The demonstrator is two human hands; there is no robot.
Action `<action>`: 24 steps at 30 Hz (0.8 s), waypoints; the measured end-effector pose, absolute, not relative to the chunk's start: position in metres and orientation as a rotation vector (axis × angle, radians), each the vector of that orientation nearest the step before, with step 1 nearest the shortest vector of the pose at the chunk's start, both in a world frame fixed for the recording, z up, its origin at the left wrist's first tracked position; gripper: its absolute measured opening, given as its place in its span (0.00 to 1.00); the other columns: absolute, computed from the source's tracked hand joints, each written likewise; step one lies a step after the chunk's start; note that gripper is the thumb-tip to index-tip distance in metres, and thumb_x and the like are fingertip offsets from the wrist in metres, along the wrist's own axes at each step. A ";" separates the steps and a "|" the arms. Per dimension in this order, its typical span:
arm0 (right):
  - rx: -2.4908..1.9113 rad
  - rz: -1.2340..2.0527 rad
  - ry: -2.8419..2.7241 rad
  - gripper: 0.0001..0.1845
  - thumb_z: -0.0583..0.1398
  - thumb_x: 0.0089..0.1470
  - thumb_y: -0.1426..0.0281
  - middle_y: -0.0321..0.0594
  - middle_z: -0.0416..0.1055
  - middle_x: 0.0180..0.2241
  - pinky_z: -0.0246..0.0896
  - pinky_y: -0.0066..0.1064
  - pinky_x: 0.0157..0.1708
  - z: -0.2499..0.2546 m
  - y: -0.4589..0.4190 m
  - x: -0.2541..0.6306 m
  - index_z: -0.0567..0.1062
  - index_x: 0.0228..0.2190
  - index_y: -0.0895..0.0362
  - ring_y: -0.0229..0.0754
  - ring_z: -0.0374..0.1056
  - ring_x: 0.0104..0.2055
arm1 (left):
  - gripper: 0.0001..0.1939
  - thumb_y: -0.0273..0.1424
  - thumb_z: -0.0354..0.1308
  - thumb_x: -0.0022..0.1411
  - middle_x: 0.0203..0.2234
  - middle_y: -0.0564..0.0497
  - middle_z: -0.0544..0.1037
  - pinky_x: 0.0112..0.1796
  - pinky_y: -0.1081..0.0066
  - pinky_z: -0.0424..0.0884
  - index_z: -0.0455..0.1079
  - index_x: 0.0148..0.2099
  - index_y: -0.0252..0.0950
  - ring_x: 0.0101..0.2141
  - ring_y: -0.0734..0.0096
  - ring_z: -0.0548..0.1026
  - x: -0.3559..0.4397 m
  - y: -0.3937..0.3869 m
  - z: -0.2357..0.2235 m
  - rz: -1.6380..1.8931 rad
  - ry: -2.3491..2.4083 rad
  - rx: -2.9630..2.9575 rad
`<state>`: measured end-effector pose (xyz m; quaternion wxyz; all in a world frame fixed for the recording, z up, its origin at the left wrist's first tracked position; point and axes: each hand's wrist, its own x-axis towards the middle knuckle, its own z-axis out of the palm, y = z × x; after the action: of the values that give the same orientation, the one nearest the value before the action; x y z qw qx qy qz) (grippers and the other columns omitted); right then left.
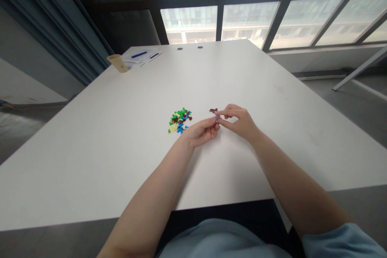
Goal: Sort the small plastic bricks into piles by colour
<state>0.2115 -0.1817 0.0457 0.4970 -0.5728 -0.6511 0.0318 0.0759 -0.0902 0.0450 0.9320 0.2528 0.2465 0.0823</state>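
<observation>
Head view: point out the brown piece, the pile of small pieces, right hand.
Brown piece [213, 110], head view, on its middle.
Pile of small pieces [179, 121], head view, on its centre.
Right hand [238, 123], head view, on its back.

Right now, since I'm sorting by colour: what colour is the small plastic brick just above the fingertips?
The plastic brick is dark brown; the head view shows it.

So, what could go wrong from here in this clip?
The small brown brick pinched by the right hand is tiny and could slip from the fingertips. The left hand sits close beside the pile of green, brown, blue and yellow bricks, so it might nudge them and spread them across the smooth white table.
</observation>
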 end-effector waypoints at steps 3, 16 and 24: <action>-1.410 0.052 -1.591 0.08 0.60 0.49 0.69 0.34 0.62 0.21 0.57 0.27 0.28 0.042 -0.180 0.213 0.78 0.31 0.56 0.33 0.58 0.25 | 0.09 0.20 0.50 0.60 0.22 0.52 0.72 0.22 0.84 0.65 0.69 0.30 0.29 0.21 0.84 0.69 0.077 -0.091 0.047 0.203 0.571 0.547; -1.924 -0.047 -1.289 0.11 0.60 0.46 0.66 0.34 0.61 0.19 0.51 0.27 0.26 0.028 -0.183 0.263 0.80 0.31 0.57 0.34 0.55 0.22 | 0.03 0.20 0.57 0.53 0.23 0.52 0.73 0.21 0.84 0.63 0.71 0.29 0.30 0.21 0.84 0.69 0.075 -0.082 0.050 0.434 0.771 0.654; -2.382 0.131 -1.003 0.16 0.59 0.45 0.63 0.42 0.73 0.27 0.51 0.28 0.26 -0.005 -0.179 0.298 0.80 0.35 0.56 0.38 0.62 0.27 | 0.02 0.22 0.60 0.49 0.22 0.53 0.72 0.19 0.83 0.61 0.69 0.28 0.30 0.21 0.84 0.68 0.071 -0.072 0.053 0.508 0.775 0.632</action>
<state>0.2982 -0.1791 -0.0047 0.2732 -0.8854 -0.3729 0.0489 0.0711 -0.0722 0.0528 0.8468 0.2997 0.3675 0.2410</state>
